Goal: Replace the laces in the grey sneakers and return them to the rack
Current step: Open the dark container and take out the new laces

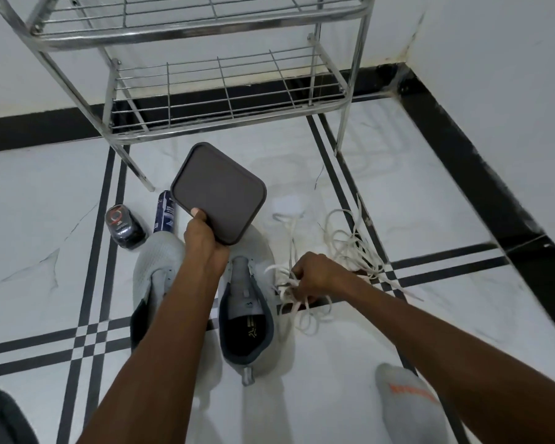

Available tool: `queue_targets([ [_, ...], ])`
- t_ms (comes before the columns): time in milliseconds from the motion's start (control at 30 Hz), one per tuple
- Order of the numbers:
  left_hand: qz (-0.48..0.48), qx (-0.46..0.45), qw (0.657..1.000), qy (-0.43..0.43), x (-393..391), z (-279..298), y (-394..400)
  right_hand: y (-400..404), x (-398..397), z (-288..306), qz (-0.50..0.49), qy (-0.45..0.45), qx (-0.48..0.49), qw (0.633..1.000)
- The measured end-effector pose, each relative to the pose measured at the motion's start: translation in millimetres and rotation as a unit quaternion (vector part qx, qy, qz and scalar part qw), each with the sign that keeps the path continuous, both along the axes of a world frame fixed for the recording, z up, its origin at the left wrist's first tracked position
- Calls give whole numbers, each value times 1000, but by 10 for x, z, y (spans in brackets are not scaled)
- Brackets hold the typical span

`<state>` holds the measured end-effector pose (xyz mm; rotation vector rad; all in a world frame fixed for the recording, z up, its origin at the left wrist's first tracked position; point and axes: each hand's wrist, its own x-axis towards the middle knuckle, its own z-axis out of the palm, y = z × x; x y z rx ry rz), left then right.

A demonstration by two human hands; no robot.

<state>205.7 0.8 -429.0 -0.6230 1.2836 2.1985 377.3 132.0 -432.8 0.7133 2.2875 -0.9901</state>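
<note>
Both grey sneakers (247, 315) sit unlaced: right hand (314, 277) clutches white laces (289, 290), left hand (205, 238) pinches a dark tray (218, 190); relacing remains.

The rack (205, 27) is shiny bare metal wire and tube. The grey sneakers (250, 302) look like matt knitted cloth, the laces (350, 248) soft white cord. The floor (430, 315) is glossy marble-look tile; the dark tray (218, 193) is matt plastic.

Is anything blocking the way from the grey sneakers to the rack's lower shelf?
Partly. The left hand holds a dark square lid above the sneakers, between them and the lower shelf. The shelf itself holds nothing visible. The right hand grips white laces beside the sneakers.
</note>
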Motion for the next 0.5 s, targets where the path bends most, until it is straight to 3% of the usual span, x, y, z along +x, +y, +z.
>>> queue_targets([
  [267, -3, 3, 1000, -8, 44, -40, 23, 214, 74, 324, 50, -13, -58, 997],
  [367, -2, 5, 1000, -10, 38, -1, 42, 410, 31, 450, -49, 20, -77, 996],
  [500, -2, 7, 1000, -7, 49, 35, 29, 403, -104, 355, -249, 109, -59, 961],
])
